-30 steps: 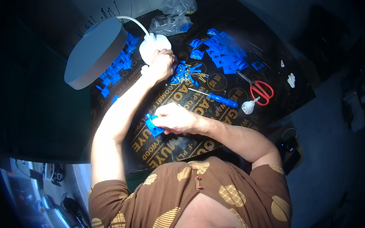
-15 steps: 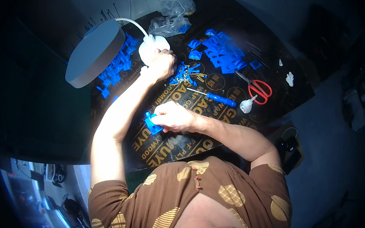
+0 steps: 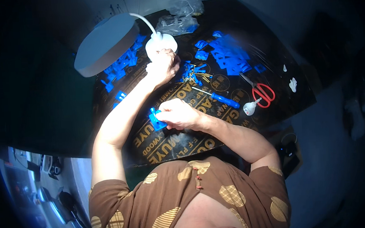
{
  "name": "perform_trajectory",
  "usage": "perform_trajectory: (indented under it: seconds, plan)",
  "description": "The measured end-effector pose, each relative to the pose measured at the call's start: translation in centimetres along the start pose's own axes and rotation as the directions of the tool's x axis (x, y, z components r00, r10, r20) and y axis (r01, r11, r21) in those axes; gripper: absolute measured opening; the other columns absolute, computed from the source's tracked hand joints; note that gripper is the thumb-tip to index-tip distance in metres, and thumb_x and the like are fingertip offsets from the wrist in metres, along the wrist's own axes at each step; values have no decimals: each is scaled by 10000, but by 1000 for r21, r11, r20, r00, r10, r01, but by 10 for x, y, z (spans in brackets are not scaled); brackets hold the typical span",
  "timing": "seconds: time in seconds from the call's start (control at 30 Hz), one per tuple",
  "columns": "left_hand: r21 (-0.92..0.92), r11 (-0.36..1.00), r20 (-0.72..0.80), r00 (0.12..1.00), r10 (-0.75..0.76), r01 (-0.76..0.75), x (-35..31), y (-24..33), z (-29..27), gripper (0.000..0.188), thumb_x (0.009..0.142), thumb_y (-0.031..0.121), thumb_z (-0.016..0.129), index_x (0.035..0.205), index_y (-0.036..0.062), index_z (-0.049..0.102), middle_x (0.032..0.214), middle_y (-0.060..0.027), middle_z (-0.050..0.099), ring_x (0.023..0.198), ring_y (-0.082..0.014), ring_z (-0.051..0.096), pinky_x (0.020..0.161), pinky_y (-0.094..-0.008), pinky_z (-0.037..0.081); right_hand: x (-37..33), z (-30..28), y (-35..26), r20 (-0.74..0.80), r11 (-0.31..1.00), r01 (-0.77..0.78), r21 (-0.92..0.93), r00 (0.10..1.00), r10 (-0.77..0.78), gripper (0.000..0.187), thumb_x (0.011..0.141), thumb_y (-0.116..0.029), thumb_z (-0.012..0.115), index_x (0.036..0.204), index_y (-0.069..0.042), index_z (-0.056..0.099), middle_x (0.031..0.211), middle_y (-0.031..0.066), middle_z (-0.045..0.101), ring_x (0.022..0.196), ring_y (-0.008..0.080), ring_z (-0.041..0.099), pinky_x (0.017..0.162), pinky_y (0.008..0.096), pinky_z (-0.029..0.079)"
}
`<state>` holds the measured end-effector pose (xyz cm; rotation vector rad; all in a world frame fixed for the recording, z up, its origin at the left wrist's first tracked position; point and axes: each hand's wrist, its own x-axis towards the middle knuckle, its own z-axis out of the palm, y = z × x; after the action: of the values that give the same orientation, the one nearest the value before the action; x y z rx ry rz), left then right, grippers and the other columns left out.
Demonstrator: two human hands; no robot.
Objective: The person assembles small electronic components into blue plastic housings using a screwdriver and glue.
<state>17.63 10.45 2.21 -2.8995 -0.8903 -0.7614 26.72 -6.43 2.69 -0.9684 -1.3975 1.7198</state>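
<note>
My right hand (image 3: 181, 115) pinches a blue plastic part (image 3: 157, 120) with a flat square plate and a short knob on top. It holds the part just above the dark printed board of the tabletop. My left hand (image 3: 164, 67) reaches far forward, its fingers curled in front of the white round lamp base (image 3: 162, 41). Whatever the left fingers may grip is hidden. Right beside them lies a loose pile of small blue pieces and brass-coloured screws (image 3: 195, 74).
The lamp's wide grey head (image 3: 106, 44) overhangs several blue parts (image 3: 122, 63) at left. A blue screwdriver (image 3: 223, 99), red-handled scissors (image 3: 264, 95) and a small white bottle (image 3: 250, 107) lie right of centre. Behind them sits a heap of blue parts (image 3: 229, 56); clear plastic bags (image 3: 178, 24) lie farther back.
The whole view has shifted, so the table's things appear farther right. My left hand stays by the lamp base with fingers curled. My right hand keeps hold of the blue part, turned slightly.
</note>
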Motion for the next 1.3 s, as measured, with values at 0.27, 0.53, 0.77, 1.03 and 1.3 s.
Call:
perform_trajectory:
  seconds: [0.27, 0.53, 0.77, 1.03, 1.3]
  plan:
    - [-533, 791, -78, 913, -400, 301, -50, 14, -36, 60, 811, 55, 625, 841, 5, 611, 761, -23, 606, 691, -74, 521, 632, -227, 426, 0, -7, 5, 7, 999, -4, 54, 1000, 4, 255, 908, -267, 603, 741, -81, 555, 604, -1, 531, 449, 30, 428, 393, 180, 325]
    - [-771, 536, -7, 838, -546, 344, -97, 18, -60, 131, 854, 123, 654, 895, -2, 654, 757, -5, 624, 685, -55, 540, 626, -215, 448, 3, -11, 9, -118, 965, 121, 235, 989, -95, 222, 925, -209, 605, 805, -24, 579, 606, 24, 561, 420, 37, 413, 373, 185, 333]
    - [-893, 332, 46, 795, -604, 304, -115, 34, -60, 139, 898, 124, 624, 888, -14, 640, 783, -47, 644, 697, -97, 605, 670, -230, 480, 8, -11, 15, -221, 951, 170, 259, 969, -113, 231, 935, -211, 585, 835, -4, 561, 641, 45, 574, 465, 34, 432, 395, 180, 356]
    - [-942, 259, -9, 755, -656, 214, -126, 51, -51, 101, 902, 63, 608, 887, -33, 634, 788, -62, 650, 706, -114, 632, 686, -235, 511, 10, -10, 19, -212, 932, 209, 296, 966, -149, 259, 951, -238, 570, 833, -9, 540, 683, 61, 577, 497, 53, 418, 435, 200, 363]
    - [-947, 249, -26, 721, -692, 204, -132, 67, -55, 68, 875, 37, 626, 891, -28, 639, 810, -52, 647, 720, -97, 623, 668, -219, 502, 9, -6, 18, -189, 932, 198, 303, 971, -145, 240, 962, -235, 549, 892, -6, 533, 714, 57, 575, 504, 49, 412, 442, 195, 360]
